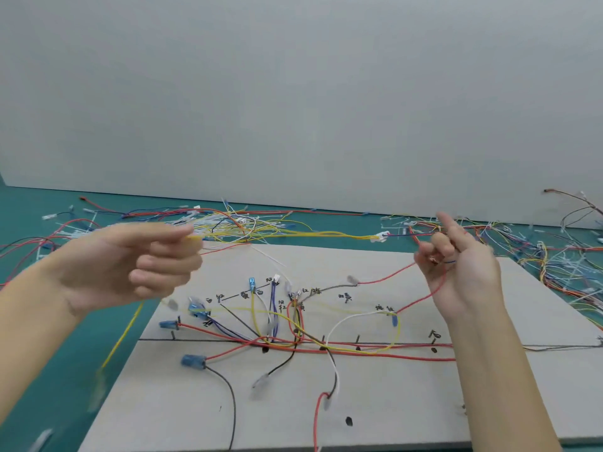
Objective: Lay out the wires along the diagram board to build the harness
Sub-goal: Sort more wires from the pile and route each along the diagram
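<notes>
The grey diagram board [375, 402] lies in front of me with black lines, written labels and pegs. Red, yellow, black, white and blue wires run along its trunk line [326, 349], some ending in blue connectors [193, 361]. My left hand [130, 265] is raised above the board's left end and pinches a yellow wire [326, 235], which stretches rightwards in the air to a white plug. From my left hand a yellow tail hangs down to the left. My right hand [460, 265] is raised over the board's right side, its fingers curled around a red wire [385, 279].
Loose piles of coloured wires [235, 223] lie on the green table behind the board, with a further wire pile [561, 256] at the right. A grey wall panel [293, 93] stands behind the table. The board's near edge is close to me.
</notes>
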`<action>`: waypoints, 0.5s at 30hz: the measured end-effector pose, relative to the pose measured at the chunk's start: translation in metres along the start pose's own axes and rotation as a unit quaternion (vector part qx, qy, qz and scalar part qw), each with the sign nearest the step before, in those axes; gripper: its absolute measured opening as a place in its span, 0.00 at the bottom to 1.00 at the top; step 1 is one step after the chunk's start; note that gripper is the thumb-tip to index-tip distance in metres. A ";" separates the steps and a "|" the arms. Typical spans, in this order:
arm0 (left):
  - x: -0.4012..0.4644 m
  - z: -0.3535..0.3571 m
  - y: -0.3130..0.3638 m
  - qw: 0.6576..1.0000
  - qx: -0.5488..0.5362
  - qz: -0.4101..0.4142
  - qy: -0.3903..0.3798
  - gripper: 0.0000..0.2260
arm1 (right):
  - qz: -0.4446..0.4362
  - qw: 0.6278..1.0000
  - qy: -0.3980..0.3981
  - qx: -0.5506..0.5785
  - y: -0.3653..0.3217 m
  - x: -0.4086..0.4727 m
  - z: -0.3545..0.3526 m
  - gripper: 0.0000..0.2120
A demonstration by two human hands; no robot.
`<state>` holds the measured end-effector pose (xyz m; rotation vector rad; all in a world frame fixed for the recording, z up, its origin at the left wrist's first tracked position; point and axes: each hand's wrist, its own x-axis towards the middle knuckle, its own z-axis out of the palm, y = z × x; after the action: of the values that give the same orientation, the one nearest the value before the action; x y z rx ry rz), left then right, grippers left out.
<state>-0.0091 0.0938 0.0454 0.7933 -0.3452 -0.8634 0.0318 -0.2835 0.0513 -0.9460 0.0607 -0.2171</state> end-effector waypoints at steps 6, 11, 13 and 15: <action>-0.015 -0.014 0.012 0.990 -0.021 0.119 0.078 0.20 | 0.040 0.997 -0.003 -0.070 0.001 0.002 -0.001 0.14; -0.018 -0.035 0.022 0.992 -0.037 0.111 0.054 0.20 | -0.056 0.965 0.070 -0.247 0.005 0.002 0.002 0.14; -0.019 -0.039 0.024 0.990 -0.003 0.111 0.083 0.18 | -0.130 0.911 0.111 -0.376 0.008 0.001 0.001 0.17; -0.020 -0.038 0.023 0.959 0.138 0.114 0.218 0.15 | -0.194 0.831 0.145 -0.502 0.009 0.000 -0.002 0.22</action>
<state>0.0127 0.1370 0.0375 1.1520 -0.1616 -0.4097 0.0332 -0.2802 0.0423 -1.9781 0.2839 -0.7548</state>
